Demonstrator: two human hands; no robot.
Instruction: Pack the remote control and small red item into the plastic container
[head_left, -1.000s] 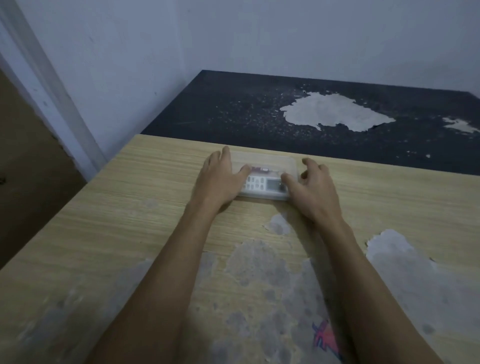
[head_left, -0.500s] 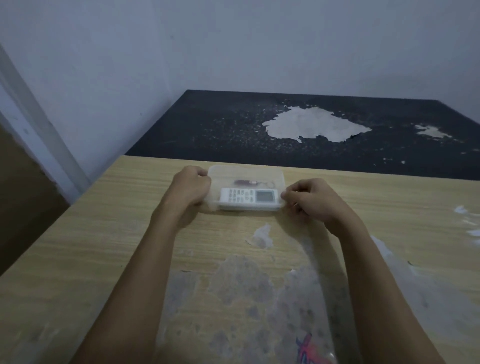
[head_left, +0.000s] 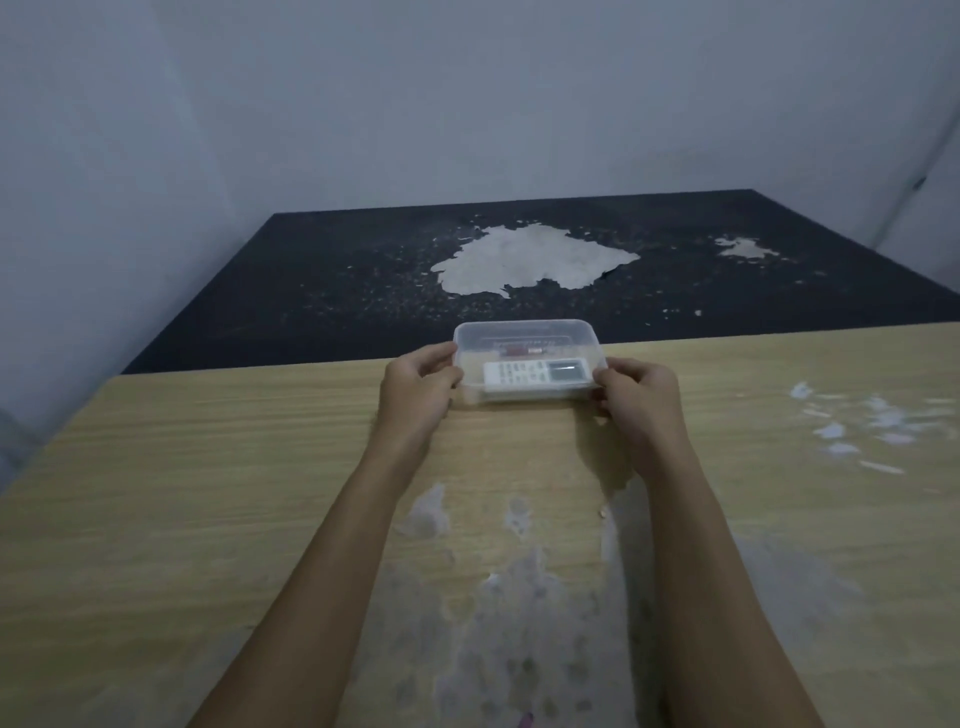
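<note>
A clear plastic container (head_left: 524, 332) with its lid on rests at the far edge of the wooden table (head_left: 208, 467). Inside it lies a white remote control (head_left: 537, 375), display end to the right. Behind the remote, a small red item (head_left: 517, 352) shows through the lid. My left hand (head_left: 418, 389) grips the container's left end with curled fingers. On the right end, my right hand (head_left: 636, 397) pinches the near corner.
The light wooden table has worn grey patches near me and white flakes (head_left: 862, 426) at the right. Beyond its far edge lies a black surface (head_left: 363, 270) with a large peeled pale patch (head_left: 530, 260). Grey walls close the left and back.
My hands went from lying flat on the lid to gripping the container's two ends. The view has tilted up, so the container sits lower against the black surface.
</note>
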